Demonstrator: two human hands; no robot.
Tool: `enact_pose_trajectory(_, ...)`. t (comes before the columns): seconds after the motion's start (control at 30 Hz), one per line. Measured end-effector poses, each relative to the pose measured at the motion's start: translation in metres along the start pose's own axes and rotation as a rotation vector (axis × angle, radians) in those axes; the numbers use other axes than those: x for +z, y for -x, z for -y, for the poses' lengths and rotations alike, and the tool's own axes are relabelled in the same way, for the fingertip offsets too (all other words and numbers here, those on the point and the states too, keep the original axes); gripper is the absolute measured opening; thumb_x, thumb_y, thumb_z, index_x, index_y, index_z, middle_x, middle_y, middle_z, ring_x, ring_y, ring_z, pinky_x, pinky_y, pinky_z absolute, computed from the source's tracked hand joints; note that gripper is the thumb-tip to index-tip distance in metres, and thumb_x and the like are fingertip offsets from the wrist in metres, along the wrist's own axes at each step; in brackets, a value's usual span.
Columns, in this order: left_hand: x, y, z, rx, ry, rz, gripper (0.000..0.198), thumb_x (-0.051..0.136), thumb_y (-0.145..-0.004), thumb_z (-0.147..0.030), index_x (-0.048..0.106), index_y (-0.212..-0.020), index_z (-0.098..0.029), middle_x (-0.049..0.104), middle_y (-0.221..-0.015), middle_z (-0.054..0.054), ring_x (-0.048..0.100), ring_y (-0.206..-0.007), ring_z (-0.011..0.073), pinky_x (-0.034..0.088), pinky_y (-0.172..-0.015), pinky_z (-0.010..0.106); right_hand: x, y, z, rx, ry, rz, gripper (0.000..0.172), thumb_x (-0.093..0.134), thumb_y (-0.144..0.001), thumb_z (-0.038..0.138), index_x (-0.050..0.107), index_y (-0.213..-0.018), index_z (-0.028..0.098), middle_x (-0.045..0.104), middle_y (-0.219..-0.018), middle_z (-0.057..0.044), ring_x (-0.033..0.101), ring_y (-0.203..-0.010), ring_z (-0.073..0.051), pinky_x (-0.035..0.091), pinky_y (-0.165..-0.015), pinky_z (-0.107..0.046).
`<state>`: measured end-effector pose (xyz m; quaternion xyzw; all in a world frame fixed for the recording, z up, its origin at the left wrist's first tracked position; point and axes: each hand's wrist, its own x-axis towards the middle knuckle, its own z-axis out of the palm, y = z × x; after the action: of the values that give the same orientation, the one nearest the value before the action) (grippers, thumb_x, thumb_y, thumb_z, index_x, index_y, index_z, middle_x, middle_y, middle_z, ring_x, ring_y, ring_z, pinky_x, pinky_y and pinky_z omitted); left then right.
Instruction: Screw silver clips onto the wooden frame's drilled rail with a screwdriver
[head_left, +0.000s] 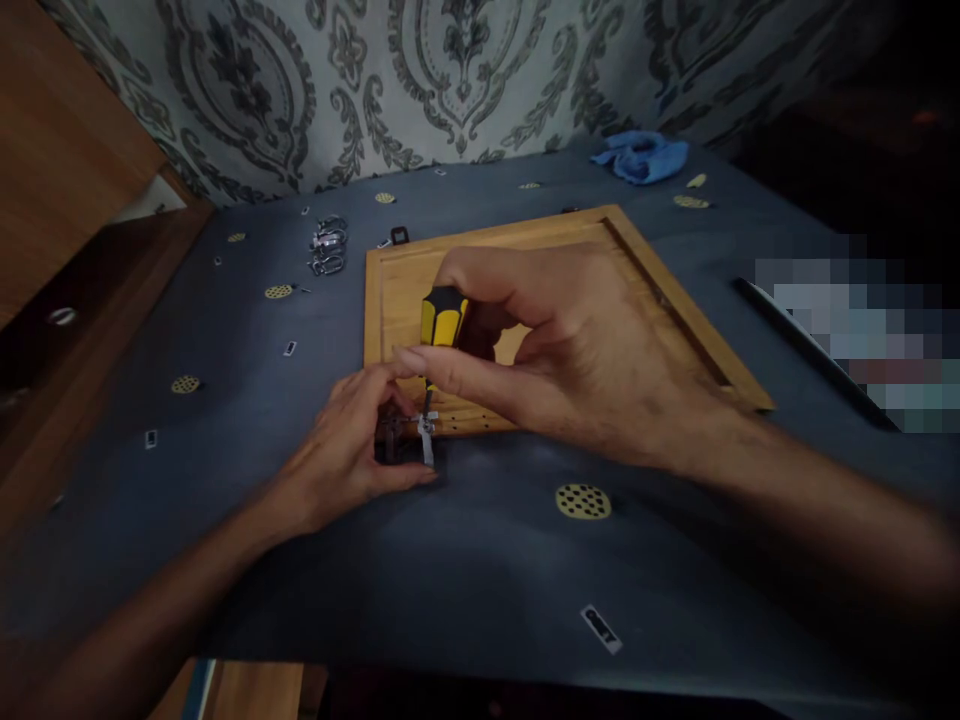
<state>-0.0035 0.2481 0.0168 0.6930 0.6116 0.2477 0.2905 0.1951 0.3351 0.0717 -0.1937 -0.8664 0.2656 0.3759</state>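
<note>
My right hand (570, 350) is closed round the yellow and black handle of a screwdriver (442, 318), held upright with its shaft pointing down. The tip meets a small metal bracket (426, 428) at the near edge of a wooden framed panel (675, 310) lying flat on the dark blue table cover (465, 560). My left hand (352, 450) rests on the cover beside the bracket, fingers pinched against it and steadying it. The bracket is partly hidden by my fingers.
A cluster of metal hinges (328, 245) lies at the back left. Round perforated yellow discs (583, 501) and small metal plates (601, 628) are scattered about. A blue cloth (641, 157) sits at the back right, a dark rod (810, 345) to the right.
</note>
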Motion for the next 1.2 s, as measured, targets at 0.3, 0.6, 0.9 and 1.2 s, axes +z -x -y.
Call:
enact_pose_trajectory(0.3, -0.001, 0.001, -0.002, 0.003, -0.011, 0.007, 0.055, 0.086, -0.07, -0.039, 0.053, -0.113, -0.029, 0.068, -0.103, 0.0, 0.064, -0.112, 0.0327, 0.052, -0.1, 0.055, 0.004, 0.0, -0.002, 0.017, 0.043, 0.042, 0.029, 0.069, -0.095, 0.03, 0.052, -0.074, 0.019, 0.055, -0.067, 0.004, 0.049, -0.061, -0.01, 0.036, -0.06, -0.027)
enact_pose_trajectory(0.6, 0.001, 0.002, 0.006, 0.036, -0.007, -0.016, 0.052, 0.089, -0.07, -0.043, 0.056, -0.109, -0.03, 0.067, -0.112, 0.004, 0.061, -0.119, 0.0366, 0.053, -0.1, 0.056, -0.002, 0.001, -0.002, -0.06, 0.059, 0.144, 0.029, 0.068, -0.098, 0.032, 0.05, -0.079, 0.019, 0.056, -0.069, 0.005, 0.051, -0.062, -0.009, 0.036, -0.059, -0.025)
enact_pose_trajectory(0.9, 0.001, 0.001, 0.004, 0.01, 0.012, -0.021, 0.062, 0.09, -0.067, -0.039, 0.055, -0.117, -0.03, 0.067, -0.115, 0.004, 0.059, -0.125, 0.0372, 0.051, -0.106, 0.058, -0.008, -0.001, -0.002, -0.141, 0.064, 0.207, 0.026, 0.064, -0.1, 0.026, 0.05, -0.079, 0.019, 0.055, -0.068, 0.006, 0.047, -0.059, -0.008, 0.031, -0.054, -0.023)
enact_pose_trajectory(1.2, 0.001, 0.001, 0.005, 0.016, 0.002, -0.006, 0.06, 0.089, -0.07, -0.042, 0.056, -0.118, -0.031, 0.068, -0.113, 0.004, 0.06, -0.123, 0.0376, 0.051, -0.106, 0.058, -0.004, 0.001, -0.002, -0.11, 0.116, 0.178, 0.031, 0.064, -0.101, 0.035, 0.046, -0.08, 0.02, 0.055, -0.067, 0.006, 0.046, -0.058, -0.008, 0.033, -0.056, -0.024)
